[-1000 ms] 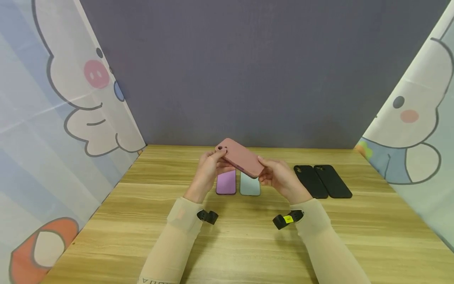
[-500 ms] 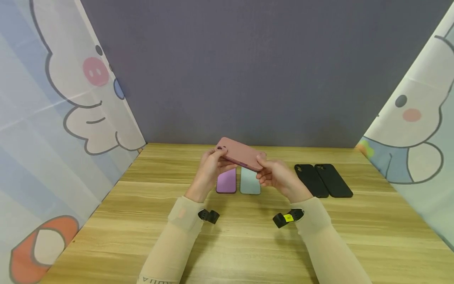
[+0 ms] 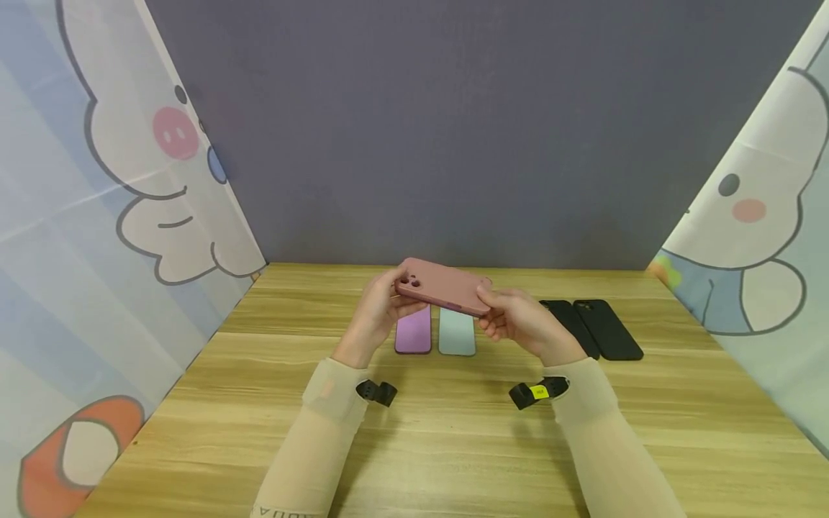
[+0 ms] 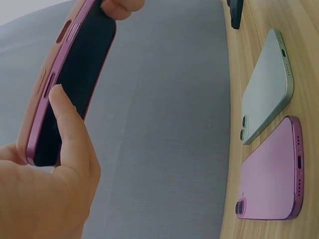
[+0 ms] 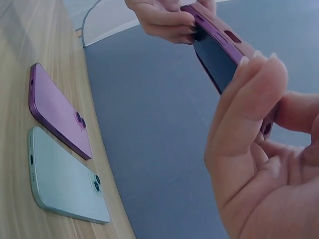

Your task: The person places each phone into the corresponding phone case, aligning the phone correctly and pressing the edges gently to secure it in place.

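A salmon-pink phone case (image 3: 447,285) with camera holes at its left end is held above the table between both hands. In the left wrist view, a phone (image 4: 82,74) with a black screen and pink-purple frame lies against the inside of the case, its frame showing along the case edge. My left hand (image 3: 382,306) grips the camera end, with one finger on the phone's side. At the opposite end my right hand (image 3: 524,320) pinches the case and phone, thumb on the back and fingers curled underneath. How fully the case surrounds the phone cannot be told.
Beneath the hands, a purple phone (image 3: 413,333) and a pale green phone (image 3: 456,334) lie face down, side by side. Two black phone cases, the outer one (image 3: 609,331) more visible, lie to the right. A grey panel (image 3: 453,129) stands behind the wooden table (image 3: 447,446).
The case has tilted, and its camera end now shows more openly as my left thumb has shifted off the back. My right hand has moved slightly right, still holding its end.
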A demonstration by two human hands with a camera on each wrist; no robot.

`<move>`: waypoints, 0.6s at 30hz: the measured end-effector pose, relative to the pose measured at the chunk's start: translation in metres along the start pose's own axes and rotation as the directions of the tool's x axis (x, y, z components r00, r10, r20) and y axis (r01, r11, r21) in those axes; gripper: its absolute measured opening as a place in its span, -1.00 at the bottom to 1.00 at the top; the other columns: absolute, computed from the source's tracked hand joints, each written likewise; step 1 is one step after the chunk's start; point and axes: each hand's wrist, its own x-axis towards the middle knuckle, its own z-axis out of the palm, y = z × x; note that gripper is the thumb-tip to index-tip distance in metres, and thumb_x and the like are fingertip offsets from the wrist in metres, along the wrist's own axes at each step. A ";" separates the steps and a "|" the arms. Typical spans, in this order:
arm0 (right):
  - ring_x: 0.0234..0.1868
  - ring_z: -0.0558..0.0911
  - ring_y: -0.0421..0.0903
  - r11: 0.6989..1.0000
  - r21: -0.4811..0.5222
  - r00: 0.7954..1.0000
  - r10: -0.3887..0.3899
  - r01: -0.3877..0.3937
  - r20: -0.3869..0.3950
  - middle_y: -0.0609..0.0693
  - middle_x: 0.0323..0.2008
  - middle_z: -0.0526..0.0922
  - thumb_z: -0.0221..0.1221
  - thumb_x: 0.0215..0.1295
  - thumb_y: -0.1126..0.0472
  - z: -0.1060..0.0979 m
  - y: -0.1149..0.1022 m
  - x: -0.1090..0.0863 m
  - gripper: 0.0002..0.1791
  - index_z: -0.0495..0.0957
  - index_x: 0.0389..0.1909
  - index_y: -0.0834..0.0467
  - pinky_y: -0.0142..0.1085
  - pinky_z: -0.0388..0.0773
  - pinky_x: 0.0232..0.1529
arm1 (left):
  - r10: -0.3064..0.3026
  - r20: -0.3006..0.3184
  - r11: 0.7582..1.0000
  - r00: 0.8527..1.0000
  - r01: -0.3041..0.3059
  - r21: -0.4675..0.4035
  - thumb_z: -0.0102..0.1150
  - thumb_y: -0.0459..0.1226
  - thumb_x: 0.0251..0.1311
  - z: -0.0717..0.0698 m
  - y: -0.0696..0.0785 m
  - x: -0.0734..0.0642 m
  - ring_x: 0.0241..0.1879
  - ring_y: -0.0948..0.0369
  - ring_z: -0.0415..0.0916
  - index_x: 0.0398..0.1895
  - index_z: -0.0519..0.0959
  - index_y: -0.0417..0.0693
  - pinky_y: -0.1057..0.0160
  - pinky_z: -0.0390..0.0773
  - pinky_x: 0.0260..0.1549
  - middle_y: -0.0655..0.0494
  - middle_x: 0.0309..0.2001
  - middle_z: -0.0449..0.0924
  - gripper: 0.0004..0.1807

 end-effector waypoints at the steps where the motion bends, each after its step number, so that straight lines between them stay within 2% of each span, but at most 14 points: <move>1: -0.55 0.54 -0.22 1.000 -0.005 1.000 0.002 -0.002 0.007 -0.03 -0.52 0.61 0.01 0.61 -0.01 -0.001 0.000 0.000 -0.63 0.56 -0.28 0.18 -0.40 0.57 -0.45 | 0.000 -0.001 1.000 1.000 0.000 0.007 0.05 -0.12 0.50 -0.001 0.000 0.000 -0.28 0.13 0.72 0.12 0.57 -0.27 0.14 0.72 -0.15 -0.06 -0.20 0.66 -0.60; 5: -0.58 0.52 -0.24 1.000 -0.010 0.999 0.006 -0.006 0.038 -0.05 -0.54 0.61 0.02 0.60 0.00 -0.004 -0.001 -0.002 -0.64 0.57 -0.26 0.19 -0.42 0.56 -0.48 | -0.006 -0.025 0.999 1.000 0.007 0.033 0.09 -0.09 0.49 -0.003 0.001 0.000 -0.34 0.17 0.73 0.14 0.60 -0.25 0.20 0.72 -0.20 -0.01 -0.22 0.68 -0.59; 10: -0.61 0.51 -0.26 1.000 -0.006 0.997 0.009 -0.008 0.073 -0.05 -0.56 0.61 0.04 0.60 0.04 -0.007 -0.002 -0.003 -0.66 0.59 -0.28 0.19 -0.42 0.54 -0.52 | -0.012 -0.067 0.999 0.998 0.014 0.031 0.15 -0.12 0.47 -0.004 0.001 0.002 -0.42 0.19 0.71 0.00 0.61 -0.27 0.25 0.72 -0.30 0.00 -0.27 0.67 -0.64; 14: -0.62 0.51 -0.25 1.000 -0.003 0.998 0.010 -0.010 0.062 -0.05 -0.55 0.60 0.06 0.58 0.01 -0.007 -0.002 -0.003 -0.66 0.59 -0.30 0.17 -0.42 0.54 -0.52 | 0.007 -0.084 0.999 0.996 -0.004 0.034 0.18 -0.17 0.45 -0.005 0.000 0.003 -0.45 0.21 0.70 -0.09 0.64 -0.29 0.28 0.71 -0.37 0.02 -0.35 0.70 -0.69; 18: -0.61 0.52 -0.24 1.000 0.021 1.000 0.013 -0.013 0.009 -0.05 -0.55 0.60 0.10 0.55 -0.05 -0.005 0.001 0.000 -0.63 0.59 -0.34 0.13 -0.40 0.54 -0.50 | 0.041 -0.090 0.999 0.995 -0.038 0.034 0.16 -0.19 0.46 -0.005 -0.001 0.002 -0.49 0.23 0.70 -0.12 0.67 -0.31 0.30 0.71 -0.39 0.02 -0.41 0.72 -0.70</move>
